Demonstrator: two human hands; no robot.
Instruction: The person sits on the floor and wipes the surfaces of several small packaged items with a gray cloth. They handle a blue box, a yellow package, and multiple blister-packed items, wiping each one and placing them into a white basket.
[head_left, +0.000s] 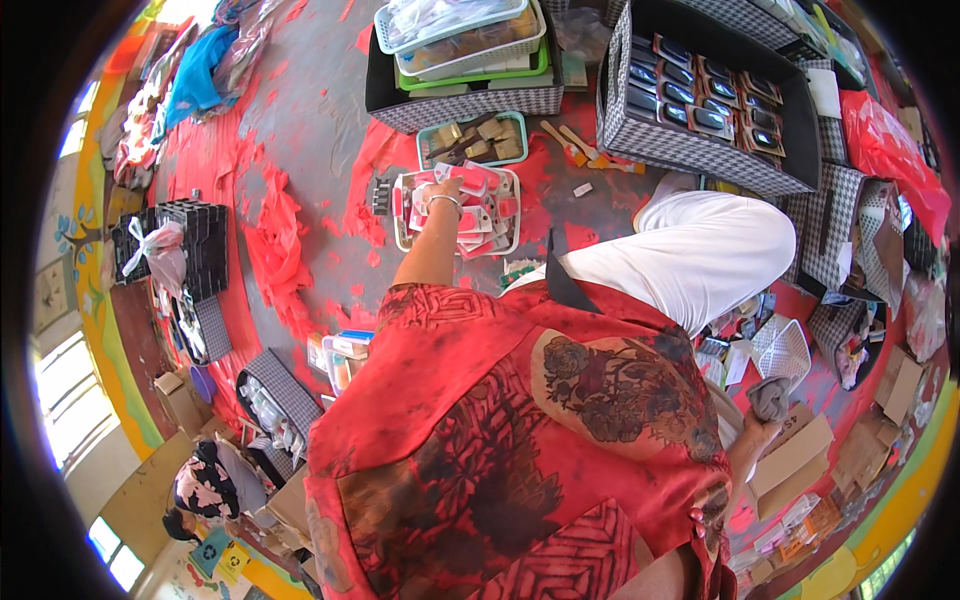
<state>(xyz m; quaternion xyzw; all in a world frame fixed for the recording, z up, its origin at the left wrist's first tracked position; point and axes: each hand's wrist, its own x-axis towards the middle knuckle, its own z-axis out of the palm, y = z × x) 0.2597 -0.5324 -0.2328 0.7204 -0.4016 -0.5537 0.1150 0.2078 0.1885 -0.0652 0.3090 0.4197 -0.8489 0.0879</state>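
Observation:
My left hand (443, 190), with a bracelet at the wrist, reaches into a white plastic basket (401, 222) on the floor. Red-and-white packets (482, 212) fill that basket, and my fingers touch those near its far edge. Whether they grip one is too small to tell. Off to the right, my right hand (760, 431) is closed round a bunched grey cloth (770, 399). Just beyond the basket stands a pale green tray (524, 140) of wide wooden-handled brushes (487, 136).
Two brushes (578, 148) and a small white block (583, 189) lie right of the tray. A checked box (697, 165) holds dark packaged items. Another checked box (470, 108) carries stacked baskets. Black crates (190, 240) stand left; torn red sheeting (275, 250) covers floor parts. Someone (215, 485) is lower left.

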